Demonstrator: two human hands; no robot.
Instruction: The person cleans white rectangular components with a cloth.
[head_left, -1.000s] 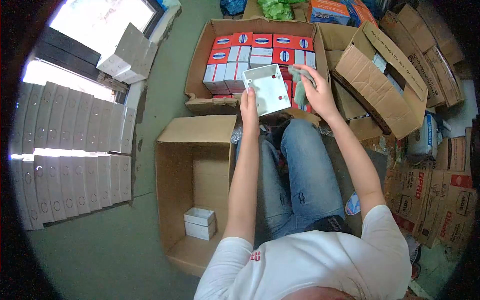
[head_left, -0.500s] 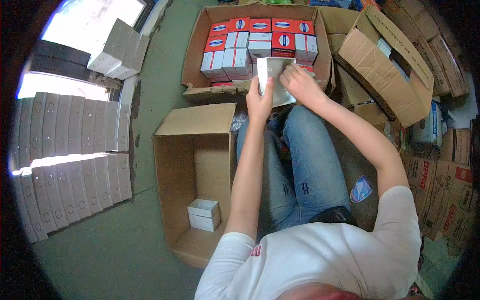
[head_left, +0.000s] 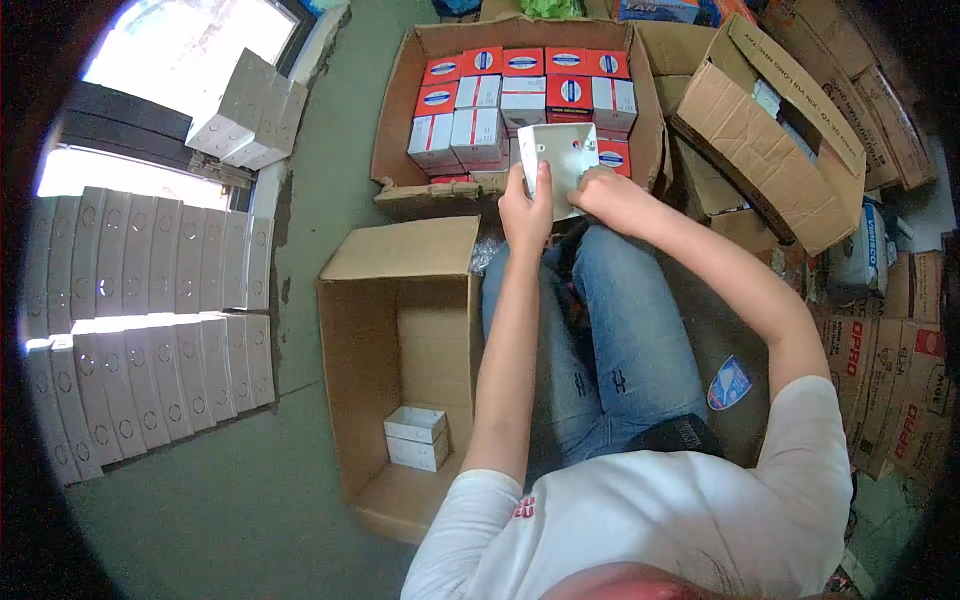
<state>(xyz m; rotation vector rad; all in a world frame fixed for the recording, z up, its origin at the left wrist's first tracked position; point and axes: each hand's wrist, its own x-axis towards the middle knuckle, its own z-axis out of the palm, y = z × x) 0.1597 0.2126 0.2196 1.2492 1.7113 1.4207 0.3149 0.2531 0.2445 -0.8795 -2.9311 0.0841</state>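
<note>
My left hand (head_left: 524,207) grips a white electrical back box (head_left: 567,152) by its left wall, the thumb on the near side. The box is tilted so its hollow inside faces me, and holes show in its walls. At its lower right, my right hand (head_left: 606,198) has its fingers curled together against the box; anything pinched in them is hidden. Just beyond, a large carton (head_left: 396,150) holds several rows of small red-and-white boxes (head_left: 476,132). Below my left forearm's side, an open carton (head_left: 352,370) has two stacked white back boxes (head_left: 416,438) inside.
Long rows of white back boxes (head_left: 150,255) stand at the left, with another stack (head_left: 250,110) by the bright doorway. To the right lie an opened carton (head_left: 770,150), a blue-and-white package (head_left: 868,245) and printed cartons (head_left: 885,390). A blue label (head_left: 730,384) lies beside my leg.
My right hand has moved down from the box's upper right side to its lower right. My left hand keeps its hold on the box. The whole view has shifted slightly.
</note>
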